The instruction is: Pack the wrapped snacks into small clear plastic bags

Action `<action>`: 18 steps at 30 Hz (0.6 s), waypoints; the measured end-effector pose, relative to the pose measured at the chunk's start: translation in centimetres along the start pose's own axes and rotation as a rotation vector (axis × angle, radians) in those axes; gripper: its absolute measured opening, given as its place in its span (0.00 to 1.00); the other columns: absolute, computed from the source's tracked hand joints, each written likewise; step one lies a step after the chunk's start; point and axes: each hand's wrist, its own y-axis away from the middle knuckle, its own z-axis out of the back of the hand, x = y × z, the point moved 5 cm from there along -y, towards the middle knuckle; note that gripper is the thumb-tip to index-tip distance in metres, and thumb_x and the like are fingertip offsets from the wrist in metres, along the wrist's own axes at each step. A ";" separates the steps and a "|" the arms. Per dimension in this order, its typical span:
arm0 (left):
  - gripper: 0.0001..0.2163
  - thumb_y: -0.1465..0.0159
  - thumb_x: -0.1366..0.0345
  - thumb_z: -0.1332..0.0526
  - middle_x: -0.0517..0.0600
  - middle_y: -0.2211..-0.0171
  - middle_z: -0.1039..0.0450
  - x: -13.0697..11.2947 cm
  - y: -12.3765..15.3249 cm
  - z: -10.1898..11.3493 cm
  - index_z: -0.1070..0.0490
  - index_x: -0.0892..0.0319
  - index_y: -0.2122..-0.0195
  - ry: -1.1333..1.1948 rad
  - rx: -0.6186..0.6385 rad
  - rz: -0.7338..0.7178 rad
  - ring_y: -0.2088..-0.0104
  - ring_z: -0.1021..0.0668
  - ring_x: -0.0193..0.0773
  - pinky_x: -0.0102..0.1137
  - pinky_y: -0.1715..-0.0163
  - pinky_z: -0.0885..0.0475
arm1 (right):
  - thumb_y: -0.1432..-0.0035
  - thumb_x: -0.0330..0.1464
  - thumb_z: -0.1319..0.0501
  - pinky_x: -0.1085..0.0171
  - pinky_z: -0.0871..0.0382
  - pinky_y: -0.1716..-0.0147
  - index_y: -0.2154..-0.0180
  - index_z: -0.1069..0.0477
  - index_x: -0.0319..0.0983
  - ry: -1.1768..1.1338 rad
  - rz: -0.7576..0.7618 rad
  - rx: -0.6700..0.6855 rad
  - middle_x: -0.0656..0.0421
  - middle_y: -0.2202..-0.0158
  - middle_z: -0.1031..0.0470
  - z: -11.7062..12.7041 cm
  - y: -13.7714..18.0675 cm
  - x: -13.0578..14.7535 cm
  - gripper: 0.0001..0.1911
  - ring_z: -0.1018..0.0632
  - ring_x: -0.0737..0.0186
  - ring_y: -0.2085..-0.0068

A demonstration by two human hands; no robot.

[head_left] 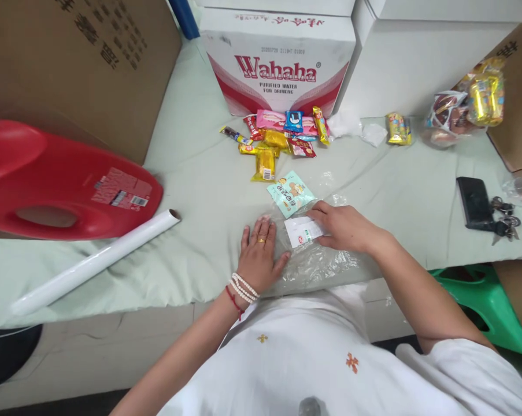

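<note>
A clear plastic bag [319, 263] lies on the pale green cloth [200, 190] in front of me, with a white labelled packet [303, 231] inside or under it. My left hand [259, 254] rests flat on the bag's left edge, fingers stretched out. My right hand [343, 226] lies on the bag with its fingers curled over the white packet. A teal snack packet [290, 192] sits just beyond the bag, partly in its mouth. Further back lies a pile of small snack packets [280, 136].
A Wahaha water carton [280, 63] stands behind the snacks, white boxes [417, 58] to its right. A red plastic stool [48, 179] and a white roll [96, 260] lie at left. A phone [475, 202] with keys [506, 222], a bag of snacks [464, 110] and cardboard boxes [70, 63] are around.
</note>
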 end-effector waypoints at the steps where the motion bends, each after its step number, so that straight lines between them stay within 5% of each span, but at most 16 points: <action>1: 0.37 0.32 0.51 0.43 0.67 0.26 0.50 0.1 0.0 -0.1 0.51 0.65 0.26 0.009 -0.006 -0.001 0.26 0.46 0.60 0.59 0.28 0.53 | 0.40 0.36 0.35 0.59 0.31 0.63 0.39 0.33 0.42 0.001 0.010 -0.001 0.50 0.41 0.29 0.1 -0.3 0.2 0.28 0.20 0.50 0.54; 8: 0.32 0.31 0.60 0.45 0.62 0.25 0.50 1.3 1.1 1.4 0.50 0.58 0.27 0.152 -0.124 -0.055 0.25 0.45 0.54 0.55 0.29 0.43 | 0.38 0.33 0.35 0.55 0.26 0.50 0.31 0.41 0.43 -0.180 0.078 0.000 0.49 0.32 0.38 -1.0 -0.9 -0.4 0.36 0.22 0.47 0.44; 11: 0.32 0.36 0.68 0.46 0.55 0.26 0.46 1.5 2.6 2.4 0.44 0.51 0.29 0.222 -0.087 -0.164 0.25 0.46 0.50 0.55 0.30 0.41 | 0.35 0.38 0.36 0.53 0.28 0.42 0.29 0.45 0.49 -0.376 0.123 -0.135 0.50 0.29 0.42 -0.9 2.6 -1.7 0.37 0.26 0.49 0.38; 14: 0.33 0.42 0.68 0.43 0.55 0.27 0.43 1.0 4.4 2.4 0.37 0.52 0.33 0.252 0.078 -0.331 0.26 0.44 0.53 0.59 0.29 0.47 | 0.36 0.42 0.34 0.47 0.31 0.38 0.32 0.40 0.52 -0.457 0.113 -0.215 0.51 0.33 0.35 -2.3 7.1 -2.7 0.34 0.30 0.47 0.35; 18: 0.18 0.38 0.65 0.39 0.56 0.30 0.37 0.8 5.7 2.0 0.25 0.52 0.46 0.229 0.169 -0.358 0.27 0.40 0.54 0.58 0.28 0.51 | 0.35 0.40 0.36 0.39 0.29 0.41 0.41 0.28 0.55 -0.442 -0.036 -0.319 0.52 0.37 0.29 -6.3 11.2 -2.7 0.21 0.28 0.42 0.37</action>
